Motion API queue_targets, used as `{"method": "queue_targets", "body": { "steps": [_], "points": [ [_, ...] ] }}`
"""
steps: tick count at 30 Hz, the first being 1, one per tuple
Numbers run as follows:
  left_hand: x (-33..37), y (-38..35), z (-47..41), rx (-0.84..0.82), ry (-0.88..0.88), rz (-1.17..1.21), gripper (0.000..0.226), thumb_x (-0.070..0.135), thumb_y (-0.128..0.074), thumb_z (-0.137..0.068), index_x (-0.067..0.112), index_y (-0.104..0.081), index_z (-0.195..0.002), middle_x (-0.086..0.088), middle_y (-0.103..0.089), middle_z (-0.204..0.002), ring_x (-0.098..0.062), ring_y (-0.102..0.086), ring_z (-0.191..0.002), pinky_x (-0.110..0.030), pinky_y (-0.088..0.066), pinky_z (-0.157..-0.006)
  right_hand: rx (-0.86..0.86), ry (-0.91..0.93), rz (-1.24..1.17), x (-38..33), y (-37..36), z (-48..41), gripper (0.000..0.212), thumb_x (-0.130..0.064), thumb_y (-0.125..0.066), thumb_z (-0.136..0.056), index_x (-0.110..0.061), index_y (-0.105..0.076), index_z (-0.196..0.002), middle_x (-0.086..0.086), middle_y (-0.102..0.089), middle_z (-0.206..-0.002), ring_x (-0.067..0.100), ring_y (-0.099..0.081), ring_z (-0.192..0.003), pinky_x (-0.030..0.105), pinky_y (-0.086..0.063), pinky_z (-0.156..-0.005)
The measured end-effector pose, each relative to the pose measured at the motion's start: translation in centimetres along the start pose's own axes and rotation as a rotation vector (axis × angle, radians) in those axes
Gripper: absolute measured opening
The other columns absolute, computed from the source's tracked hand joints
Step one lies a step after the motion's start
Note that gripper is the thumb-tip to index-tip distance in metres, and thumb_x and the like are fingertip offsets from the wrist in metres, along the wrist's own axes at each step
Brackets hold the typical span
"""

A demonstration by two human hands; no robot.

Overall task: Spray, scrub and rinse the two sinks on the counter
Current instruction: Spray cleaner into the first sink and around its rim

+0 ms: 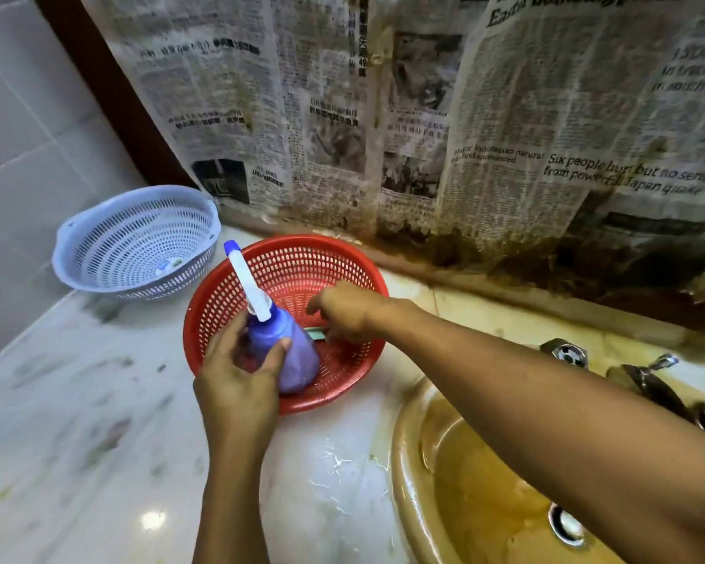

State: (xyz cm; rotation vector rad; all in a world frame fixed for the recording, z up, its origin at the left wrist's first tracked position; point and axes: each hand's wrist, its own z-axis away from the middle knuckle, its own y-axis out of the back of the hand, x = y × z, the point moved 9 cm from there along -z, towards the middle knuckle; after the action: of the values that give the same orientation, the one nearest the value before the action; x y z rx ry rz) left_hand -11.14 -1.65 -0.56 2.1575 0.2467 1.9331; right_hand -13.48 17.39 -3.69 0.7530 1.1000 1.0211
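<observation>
while your left hand (237,384) grips the spray bottle (298,360), lift out the green pad (316,335) (your right hand (351,315) pinches it) slowly.

Your right hand (351,311) hides most of the green item (317,333), can't ID it; sink (408,462) cut off btm/rt; tap (648,380) blurred at edge.

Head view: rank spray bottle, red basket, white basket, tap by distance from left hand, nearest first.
1. Spray bottle: held by left hand.
2. Red basket: just behind it.
3. White basket: back left.
4. Tap: far right.
</observation>
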Motion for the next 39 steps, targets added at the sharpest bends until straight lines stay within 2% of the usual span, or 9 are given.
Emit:
{"method": "queue_targets", "body": {
  "steps": [3,7,10,15,21,26,29,35,39],
  "points": [
    [-0.3,-0.4,-0.4,-0.085,0.004,0.038,0.060,0.009,-0.085,-0.082,0.026,-0.064,-0.136,0.010,-0.071,-0.126,-0.006,-0.068,-0.114,-0.033,-0.053,-0.105,-0.043,-0.020,0.037,0.2,-1.4,-1.3,0.034,-0.015,-0.075,-0.086,-0.015,-0.073,-0.120,0.010,-0.072,-0.121,0.029,-0.066,-0.113,0.030,-0.051,-0.094],
    [-0.2,-0.6,-0.7,-0.145,0.005,0.052,0.064,0.006,-0.085,-0.082,0.030,-0.061,-0.136,0.013,-0.070,-0.127,-0.003,-0.068,-0.114,-0.030,-0.053,-0.103,-0.023,-0.083,0.021,0.9,-1.9,-1.9,0.029,-0.013,-0.081,-0.081,-0.014,-0.079,-0.110,0.008,-0.076,-0.110,0.025,-0.069,-0.105,0.024,-0.048,-0.085],
    [0.1,-0.6,-0.8,-0.176,-0.008,0.055,0.062,0.006,-0.085,-0.082,0.033,-0.063,-0.134,0.016,-0.071,-0.124,-0.002,-0.069,-0.112,-0.029,-0.053,-0.101,0.018,-0.120,-0.033,1.2,-1.2,-1.5,0.027,-0.011,-0.081,-0.081,-0.014,-0.080,-0.108,0.010,-0.076,-0.110,0.025,-0.069,-0.105,0.025,-0.050,-0.087],
    [0.1,-0.6,-0.9,-0.187,0.009,0.049,0.063,0.000,-0.084,-0.081,0.024,-0.065,-0.137,0.009,-0.072,-0.125,-0.008,-0.069,-0.113,-0.039,-0.054,-0.105,0.190,-0.150,-0.061,1.3,2.1,0.1,0.013,-0.010,-0.076,-0.082,-0.009,-0.080,-0.094,0.013,-0.077,-0.097,0.028,-0.071,-0.095,0.023,-0.047,-0.076],
    [1.2,-0.4,0.7,-0.050,0.004,0.177,0.059,-0.001,-0.083,-0.082,0.022,-0.068,-0.134,0.005,-0.070,-0.130,-0.015,-0.067,-0.120,-0.046,-0.051,-0.109,0.418,-0.208,-0.110,2.0,8.3,4.6,0.014,-0.005,-0.072,-0.083,-0.008,-0.081,-0.092,0.013,-0.077,-0.091,0.028,-0.073,-0.087,0.035,-0.061,-0.077],
    [5.4,-1.2,3.9,-0.112,-0.137,0.206,0.060,-0.003,-0.082,-0.081,0.013,-0.066,-0.137,-0.001,-0.067,-0.134,-0.020,-0.062,-0.127,-0.050,-0.047,-0.113,0.536,-0.313,-0.324,4.4,11.7,13.7,0.008,-0.007,-0.075,-0.089,-0.011,-0.081,-0.087,0.002,-0.071,-0.065,0.018,-0.071,-0.062,0.036,-0.064,-0.068],
    [8.3,-1.5,6.5,-0.153,-0.228,0.171,0.060,-0.001,-0.084,-0.081,0.013,-0.065,-0.137,0.000,-0.067,-0.134,-0.021,-0.062,-0.126,-0.047,-0.050,-0.110,0.621,-0.399,-0.492,5.9,12.2,20.9,0.006,-0.010,-0.075,-0.093,-0.011,-0.078,-0.088,0.008,-0.074,-0.065,0.017,-0.073,-0.056,0.034,-0.064,-0.061],
    [12.6,-0.3,12.7,-0.294,-0.303,0.193,0.058,0.005,-0.083,-0.083,0.037,-0.066,-0.129,0.005,-0.068,-0.133,-0.018,-0.063,-0.124,-0.049,-0.053,-0.104,0.756,-0.508,-0.707,7.6,9.7,35.6,0.002,-0.010,-0.075,-0.093,-0.012,-0.076,-0.093,0.007,-0.075,-0.069,0.017,-0.074,-0.058,0.030,-0.063,-0.058],
    [13.0,0.7,18.2,-0.405,-0.259,0.177,0.055,-0.001,-0.080,-0.083,0.021,-0.065,-0.131,0.000,-0.069,-0.128,-0.010,-0.068,-0.114,-0.021,-0.054,-0.093,0.734,-0.577,-0.808,8.4,5.3,44.0,0.007,-0.006,-0.076,-0.091,-0.012,-0.076,-0.094,0.007,-0.075,-0.074,0.018,-0.075,-0.062,0.038,-0.065,-0.063]
  ]
}}
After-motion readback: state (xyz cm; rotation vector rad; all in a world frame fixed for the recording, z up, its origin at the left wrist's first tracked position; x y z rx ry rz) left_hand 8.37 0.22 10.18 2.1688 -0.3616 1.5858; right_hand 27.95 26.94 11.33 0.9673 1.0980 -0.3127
